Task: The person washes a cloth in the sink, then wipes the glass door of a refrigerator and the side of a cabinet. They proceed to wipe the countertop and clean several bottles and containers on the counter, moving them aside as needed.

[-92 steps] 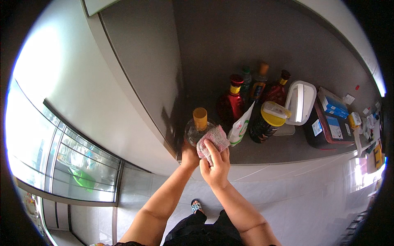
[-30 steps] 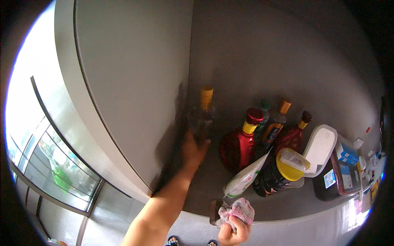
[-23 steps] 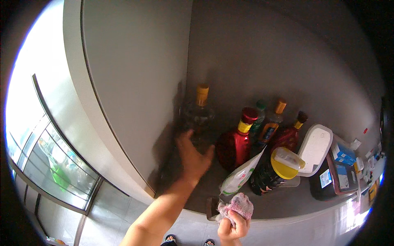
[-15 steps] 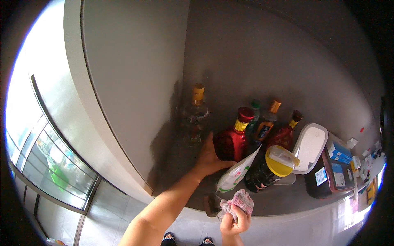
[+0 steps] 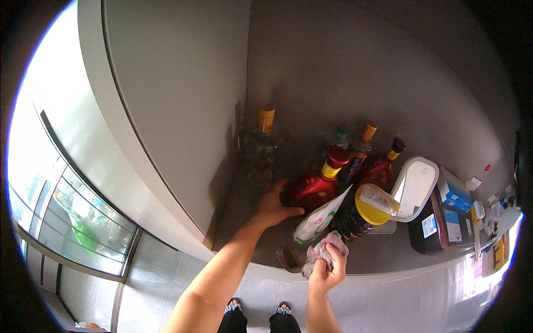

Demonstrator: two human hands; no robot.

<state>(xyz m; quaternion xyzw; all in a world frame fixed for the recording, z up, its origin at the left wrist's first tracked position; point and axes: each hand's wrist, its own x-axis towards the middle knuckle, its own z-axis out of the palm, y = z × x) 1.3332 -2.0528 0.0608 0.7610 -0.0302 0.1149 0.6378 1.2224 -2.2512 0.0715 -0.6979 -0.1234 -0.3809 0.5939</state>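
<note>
My left hand (image 5: pixel 271 210) grips the lower left side of a red bottle (image 5: pixel 312 191) with a yellow-banded neck and red cap. The thumb lies in front, and some fingers are hidden behind the glass. The bottle leans to the right, its neck crossing in front of other bottles. Closed in my right hand (image 5: pixel 326 275) is a crumpled pinkish-grey cloth (image 5: pixel 325 251), just below a white pouch (image 5: pixel 318 221) with green print. Beside that pouch stands a dark canister (image 5: pixel 350 217) with a yellow lid. A dark brownish object (image 5: pixel 288 258) sits at the shelf edge, left of the cloth.
A clear bottle (image 5: pixel 262 155) with a yellow cap stands in the back left corner. Behind the red bottle are a green-capped bottle (image 5: pixel 342 136), an orange-capped bottle (image 5: pixel 358 158) and another red bottle (image 5: pixel 379 171). Rightward are a white container (image 5: pixel 415 188) and a dark box (image 5: pixel 425 233).
The red bottle has tipped further to the right in my left hand. My right hand has brought the cloth up closer to the pouch and canister. The whole view has shifted slightly.
</note>
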